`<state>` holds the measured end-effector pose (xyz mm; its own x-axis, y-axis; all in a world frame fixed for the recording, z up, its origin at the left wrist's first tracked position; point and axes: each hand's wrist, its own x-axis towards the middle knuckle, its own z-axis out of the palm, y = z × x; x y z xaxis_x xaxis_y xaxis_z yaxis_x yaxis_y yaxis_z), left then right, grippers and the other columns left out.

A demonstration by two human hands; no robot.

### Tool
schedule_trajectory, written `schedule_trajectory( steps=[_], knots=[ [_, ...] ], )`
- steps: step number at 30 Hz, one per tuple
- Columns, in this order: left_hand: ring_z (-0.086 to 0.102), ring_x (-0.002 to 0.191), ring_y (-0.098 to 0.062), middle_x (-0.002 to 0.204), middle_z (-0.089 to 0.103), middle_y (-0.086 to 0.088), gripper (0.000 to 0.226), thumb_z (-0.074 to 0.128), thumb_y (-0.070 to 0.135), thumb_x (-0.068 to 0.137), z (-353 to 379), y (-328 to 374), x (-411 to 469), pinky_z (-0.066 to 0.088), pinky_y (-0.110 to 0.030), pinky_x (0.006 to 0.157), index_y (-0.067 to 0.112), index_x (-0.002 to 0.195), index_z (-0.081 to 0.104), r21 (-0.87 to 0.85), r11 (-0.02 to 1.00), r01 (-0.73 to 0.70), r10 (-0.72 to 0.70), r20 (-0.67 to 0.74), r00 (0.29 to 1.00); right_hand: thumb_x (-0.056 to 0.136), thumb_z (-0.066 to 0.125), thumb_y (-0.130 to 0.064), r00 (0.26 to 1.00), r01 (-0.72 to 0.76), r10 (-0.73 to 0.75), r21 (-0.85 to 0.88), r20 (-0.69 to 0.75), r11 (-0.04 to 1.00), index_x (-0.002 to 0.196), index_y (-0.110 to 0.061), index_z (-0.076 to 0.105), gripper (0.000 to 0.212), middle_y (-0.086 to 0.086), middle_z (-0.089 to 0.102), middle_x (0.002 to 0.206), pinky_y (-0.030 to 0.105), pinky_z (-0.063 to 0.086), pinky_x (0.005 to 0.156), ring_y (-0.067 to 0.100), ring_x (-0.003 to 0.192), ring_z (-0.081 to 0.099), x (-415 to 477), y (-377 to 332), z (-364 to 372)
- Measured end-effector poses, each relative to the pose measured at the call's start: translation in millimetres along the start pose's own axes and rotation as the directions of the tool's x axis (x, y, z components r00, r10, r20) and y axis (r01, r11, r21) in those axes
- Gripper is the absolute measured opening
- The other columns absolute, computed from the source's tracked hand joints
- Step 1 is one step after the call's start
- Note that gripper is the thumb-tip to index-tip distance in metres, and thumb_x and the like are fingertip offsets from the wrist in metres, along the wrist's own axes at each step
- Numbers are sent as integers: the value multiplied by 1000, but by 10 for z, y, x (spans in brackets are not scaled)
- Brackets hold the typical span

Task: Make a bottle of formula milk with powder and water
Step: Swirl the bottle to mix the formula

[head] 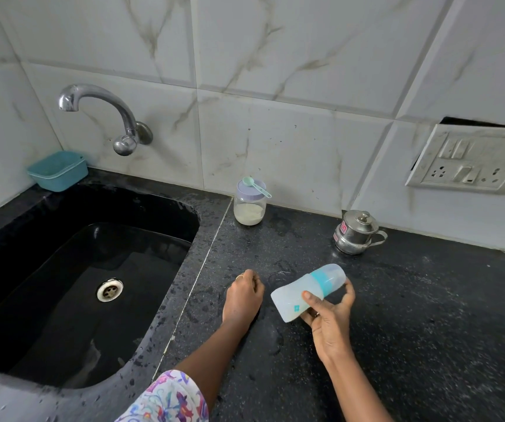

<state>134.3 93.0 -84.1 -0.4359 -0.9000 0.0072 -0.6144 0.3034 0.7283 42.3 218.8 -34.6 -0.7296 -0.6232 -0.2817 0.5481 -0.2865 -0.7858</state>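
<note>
My right hand [328,318] holds a translucent baby bottle [293,295] with a teal collar and clear cap, tilted on its side above the black counter. My left hand [243,295] rests fisted on the counter just left of the bottle, holding nothing that I can see. A glass jar of white powder [249,210] with a lilac lid stands at the back by the wall. A teal scoop [255,185] lies on its lid. A small steel pot with a lid [356,233] stands at the back right.
A black sink [86,287] with a steel drain fills the left side, under a chrome tap [105,114]. A teal plastic tub [57,170] sits in the back left corner. A switch and socket plate [470,159] hangs on the tiled wall. The counter [427,315] is wet.
</note>
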Motion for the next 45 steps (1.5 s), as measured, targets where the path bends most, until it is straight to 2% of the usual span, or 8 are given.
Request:
schedule_trajectory(
  steps=[13,17,21,25,30,39,42,45],
  knots=[
    [55,73,-20,81,57,-1,8,50,18,91,-5,7,-7,44,-33,67,12,87,53,-6,1000,-3,3,-5,1000,79,60,7,997,3,6,110,-82,994,130,-37,33,72,8,56,122,42,59,64,25,105,60,52,36,-10],
    [57,75,-22,85,61,-5,9,49,17,91,-1,5,-4,47,-36,69,10,89,54,-3,1000,1,-1,-4,1000,77,60,12,1000,-12,12,21,-19,1000,132,-38,32,80,7,62,108,45,58,69,25,100,62,13,15,-11],
    [57,76,-22,86,61,-5,10,49,18,92,-6,11,-7,46,-35,69,10,91,55,4,1000,3,-2,-4,1000,79,60,8,998,-7,15,117,-66,993,135,-35,32,76,7,57,120,41,59,61,26,105,59,56,16,-31],
    [56,75,-20,83,58,0,9,49,18,91,-7,8,-6,45,-32,69,11,90,54,3,1000,6,-6,0,1000,76,62,11,1000,-17,17,2,-9,1000,134,-38,31,82,8,64,107,48,56,75,25,100,63,35,2,-34],
    [56,74,-19,82,58,-1,8,50,18,91,-3,10,-7,45,-33,68,12,87,53,-8,1000,12,-12,3,1000,79,61,7,997,-6,13,91,-71,996,135,-36,31,77,8,57,121,42,59,62,26,104,60,68,28,-62],
    [57,75,-21,83,59,-2,9,50,19,91,5,-1,-4,48,-36,70,11,88,54,-5,1000,6,-6,-2,1000,80,60,7,998,-13,20,98,-62,995,135,-36,31,76,7,57,119,41,60,61,27,106,59,80,19,-68],
    [57,74,-20,82,59,-2,9,50,18,91,10,-5,-4,46,-34,68,11,88,54,-9,1000,5,-5,-6,1000,65,69,4,1000,-24,25,24,-14,999,132,-37,33,87,8,62,108,45,58,68,26,99,62,45,5,-54],
    [57,74,-21,83,59,-2,9,50,18,91,3,0,-7,46,-35,68,11,88,54,-12,1000,7,-7,-3,1000,70,67,4,998,-15,19,87,-52,996,133,-36,33,82,8,58,118,42,59,63,27,103,60,63,17,-74]
  ],
)
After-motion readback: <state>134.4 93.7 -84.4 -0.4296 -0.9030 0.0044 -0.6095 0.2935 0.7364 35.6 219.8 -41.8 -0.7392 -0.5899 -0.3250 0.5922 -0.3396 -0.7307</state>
